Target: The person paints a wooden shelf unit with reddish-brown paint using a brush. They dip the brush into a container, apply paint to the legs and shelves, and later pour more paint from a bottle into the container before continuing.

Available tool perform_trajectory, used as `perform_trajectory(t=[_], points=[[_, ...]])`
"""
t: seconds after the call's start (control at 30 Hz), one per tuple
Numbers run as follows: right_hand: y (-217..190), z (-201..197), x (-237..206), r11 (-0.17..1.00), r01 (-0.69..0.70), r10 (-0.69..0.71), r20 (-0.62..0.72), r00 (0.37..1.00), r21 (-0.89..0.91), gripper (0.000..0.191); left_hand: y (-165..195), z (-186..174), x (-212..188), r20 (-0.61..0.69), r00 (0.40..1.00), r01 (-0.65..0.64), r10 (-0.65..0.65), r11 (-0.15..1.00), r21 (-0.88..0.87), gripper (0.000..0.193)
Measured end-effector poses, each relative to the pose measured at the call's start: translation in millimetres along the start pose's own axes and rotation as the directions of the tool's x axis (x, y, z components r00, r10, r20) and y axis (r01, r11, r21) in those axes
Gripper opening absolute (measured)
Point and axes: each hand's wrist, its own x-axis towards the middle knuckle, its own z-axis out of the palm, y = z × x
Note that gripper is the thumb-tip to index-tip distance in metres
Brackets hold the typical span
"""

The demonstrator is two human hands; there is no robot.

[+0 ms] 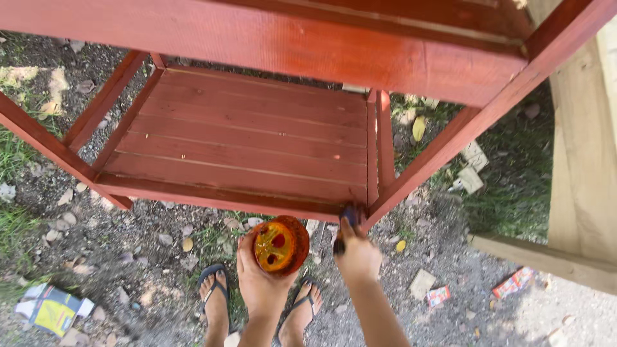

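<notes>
A red-brown stained wooden shelf frame (257,45) stands on the ground below me, with a slatted lower shelf (244,148). My left hand (260,283) grips a small round container (280,245) of orange-red stain, seen from above. My right hand (357,256) holds a dark paintbrush (348,222) whose head touches the front right corner of the lower shelf, where the leg (443,151) meets the front rail. My feet in dark flip-flops (215,289) stand on the soil just in front of the shelf.
Bare soil with stones, dry leaves and patches of grass (16,160) surrounds the frame. A crumpled yellow and blue wrapper (51,310) lies at the lower left, small red packets (514,280) at the lower right. Unpainted pale wooden beams (581,160) stand at the right.
</notes>
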Motion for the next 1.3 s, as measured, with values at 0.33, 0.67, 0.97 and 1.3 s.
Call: perform_trajectory(t=[0.33, 0.67, 0.97, 1.3], points=[[-14.4, 52.5, 12.6, 0.998, -0.057, 0.06, -0.251, 0.966, 0.018, 0.048, 25.8, 0.0, 18.9, 0.016, 1.0, 0.008, -0.007, 0.996, -0.083, 0.111], [-3.7, -90.7, 1.4, 0.828, 0.454, -0.52, -0.148, 0.841, -0.329, 0.055, 50.2, -19.8, 74.6, 0.066, 0.996, -0.052, 0.063, 0.985, -0.162, 0.098], [-43.8, -245.6, 68.1, 0.504, 0.73, -0.751, 0.183, 0.634, -0.462, 0.038, 93.9, -28.3, 112.2, 0.294, 0.944, -0.089, 0.146, 0.976, -0.2, 0.1], [-43.9, -225.7, 87.3, 0.462, 0.66, -0.759, 0.121, 0.64, -0.592, 0.022, 60.0, -35.4, 121.5, 0.37, 0.918, -0.1, 0.143, 0.986, -0.132, 0.1]])
